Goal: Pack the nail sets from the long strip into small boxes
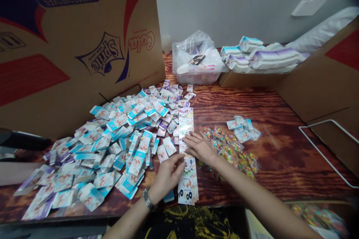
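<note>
Over a wooden table point(269, 119), and both hands are on a long printed strip point(187, 186)! The right hand point(199, 147) lies across it, fingers spread and pressing flat. The left hand point(166, 177), watch point(147, 198) on the wrist, sits at the strip's edge with its fingers bunched; is that a pinch? Can't tell from this angle. The strip lies along the big pile of cards point(98, 157), with one loose blue card point(169, 196) just beside it.

The count: two hands, one strip, one watch, one big pile, far too many to count, and a small pile point(241, 129) of about a dozen. Watch that left wrist: one careless sweep could slide cards onto the strip. And a hard tug could skew the strip or crease it near the table's edge.
</note>
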Motion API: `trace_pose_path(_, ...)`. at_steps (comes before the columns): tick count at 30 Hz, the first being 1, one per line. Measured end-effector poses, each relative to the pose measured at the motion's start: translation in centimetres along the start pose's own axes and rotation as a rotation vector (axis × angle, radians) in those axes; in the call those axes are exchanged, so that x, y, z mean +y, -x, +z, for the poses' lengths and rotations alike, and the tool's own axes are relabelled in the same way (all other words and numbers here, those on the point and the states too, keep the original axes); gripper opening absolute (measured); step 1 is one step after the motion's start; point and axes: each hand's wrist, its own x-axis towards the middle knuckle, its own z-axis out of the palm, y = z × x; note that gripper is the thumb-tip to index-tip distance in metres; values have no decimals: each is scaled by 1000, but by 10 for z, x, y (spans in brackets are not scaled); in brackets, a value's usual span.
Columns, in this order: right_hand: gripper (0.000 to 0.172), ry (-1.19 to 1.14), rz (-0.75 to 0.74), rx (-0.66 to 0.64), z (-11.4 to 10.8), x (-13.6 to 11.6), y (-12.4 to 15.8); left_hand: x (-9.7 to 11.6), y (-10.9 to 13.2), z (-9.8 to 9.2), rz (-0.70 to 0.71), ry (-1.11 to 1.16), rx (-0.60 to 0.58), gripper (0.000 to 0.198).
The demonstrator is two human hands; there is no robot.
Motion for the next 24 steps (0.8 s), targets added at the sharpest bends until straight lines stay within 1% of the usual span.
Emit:
trace_pose_path(2,62,0,-1,-35,-2,-1,-2,1,1,3,18,-3,-24,33)
trace_pose_path(3,66,2,-10,-51,-3,-1,-3,1,1,4,28,-13,-27,33)
trace_pose_path(4,65,3,-23,-62,-4,-1,-3,1,2,4,32,-19,-29,33)
trace_pose_path(6,54,-2,-45,-59,-4,-3,-3,1,3,5,23,-11,-32,33)
trace_pose_path(9,33,-13,-19,24,-2,-7,1,3,8,7,-36,96,-48,36)
trace_pose_path(11,26,-28,6,116,-5,-11,6,5,12,10,-130,281,-111,40)
trace_pose_path(12,25,-41,11,176,-9,-14,9,7,14,11,-202,415,-151,43)
trace_pose_path(13,24,-61,2,237,-16,-17,14,10,15,11,-290,573,-190,47)
trace_pose_path(15,25,-137,-74,319,-35,-28,24,17,14,10,-457,914,-240,54)
trace_pose_path(16,26,-199,-146,308,-47,-35,31,21,12,8,-506,1062,-238,55)
trace_pose_path(18,25,-329,-323,162,-70,-51,43,28,6,4,-529,1237,-194,48)
trace_pose_path(19,25,-384,-393,81,-79,-58,48,30,2,1,-522,1255,-161,43)
trace_pose_path(20,25,-439,-433,17,-87,-64,52,31,-1,0,-510,1234,-117,39)
trace_pose_path(21,25,-486,-428,-14,-92,-67,54,31,-4,-1,-497,1180,-67,37)
trace_pose_path(22,25,-527,-381,-3,-95,-69,54,30,-5,-2,-471,1102,-18,37)
trace_pose_path(24,25,-578,-190,114,-95,-66,49,28,-3,-2,-354,899,56,38)
